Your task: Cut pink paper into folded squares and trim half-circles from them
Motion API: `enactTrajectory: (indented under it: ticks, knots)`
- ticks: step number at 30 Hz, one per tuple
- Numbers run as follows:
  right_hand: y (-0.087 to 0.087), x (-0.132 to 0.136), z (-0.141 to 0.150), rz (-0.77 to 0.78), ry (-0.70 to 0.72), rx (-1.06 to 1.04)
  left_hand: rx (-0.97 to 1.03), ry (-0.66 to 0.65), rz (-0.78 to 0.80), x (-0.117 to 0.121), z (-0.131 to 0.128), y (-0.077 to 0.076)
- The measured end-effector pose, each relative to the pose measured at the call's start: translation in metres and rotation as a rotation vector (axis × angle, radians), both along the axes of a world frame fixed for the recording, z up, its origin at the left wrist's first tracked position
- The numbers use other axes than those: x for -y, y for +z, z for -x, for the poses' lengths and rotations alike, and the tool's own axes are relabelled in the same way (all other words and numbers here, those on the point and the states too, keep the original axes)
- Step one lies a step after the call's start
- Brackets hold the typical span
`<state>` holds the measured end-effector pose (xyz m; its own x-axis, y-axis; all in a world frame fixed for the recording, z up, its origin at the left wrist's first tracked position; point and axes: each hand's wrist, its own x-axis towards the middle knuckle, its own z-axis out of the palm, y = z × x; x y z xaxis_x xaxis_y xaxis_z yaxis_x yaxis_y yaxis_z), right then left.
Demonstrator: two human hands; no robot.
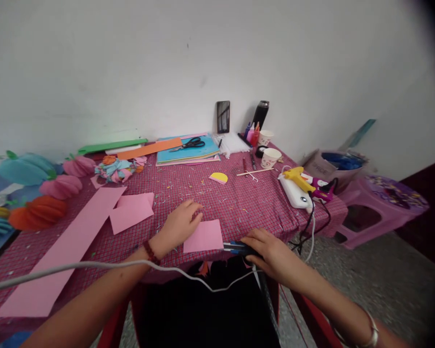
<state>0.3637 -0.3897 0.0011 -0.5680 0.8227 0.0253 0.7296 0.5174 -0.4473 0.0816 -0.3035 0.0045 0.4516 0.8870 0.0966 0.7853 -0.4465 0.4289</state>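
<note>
A small pink paper piece [203, 237] lies at the front edge of the table. My left hand [179, 222] rests at its upper left, fingers loosely stretched and the thumb touching the paper's edge. My right hand [266, 249] is wrapped round a blue and black stapler [235, 247], whose front end meets the paper's right edge. Left of my left hand lie more pink paper pieces [132, 215] and a long pink strip [68, 241]. A yellow and pink half-round cutout [218, 178] lies beyond the hands.
Scissors [193, 143] rest on coloured sheets [188, 153] at the back. Paper pumpkins [39, 212] crowd the left side. A yellow glue gun [299, 179] lies on a white power bank [293, 193] at right, near paper cups [270, 158]. A white cable [105, 265] crosses before me.
</note>
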Motion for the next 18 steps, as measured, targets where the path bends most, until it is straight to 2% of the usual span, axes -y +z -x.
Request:
enactTrajectory:
  ticks: [2, 8, 13, 15, 18]
  knots:
    - [-0.001, 0.000, 0.000, -0.007, -0.001, -0.001, 0.015, 0.075, 0.081, 0.003, -0.001, 0.004]
    - [-0.004, -0.002, -0.002, -0.013, 0.008, -0.008, -0.069, 0.049, 0.246, 0.001, 0.001, 0.011]
    - [-0.008, -0.004, -0.004, -0.025, 0.027, -0.011, -0.103, 0.022, 0.435, 0.000, -0.001, 0.009]
    - [-0.010, -0.005, -0.005, -0.037, 0.029, -0.014, -0.106, 0.007, 0.453, 0.002, -0.004, 0.008]
    - [-0.013, -0.008, -0.007, -0.048, 0.037, -0.015, -0.096, 0.006, 0.380, 0.009, -0.008, 0.009]
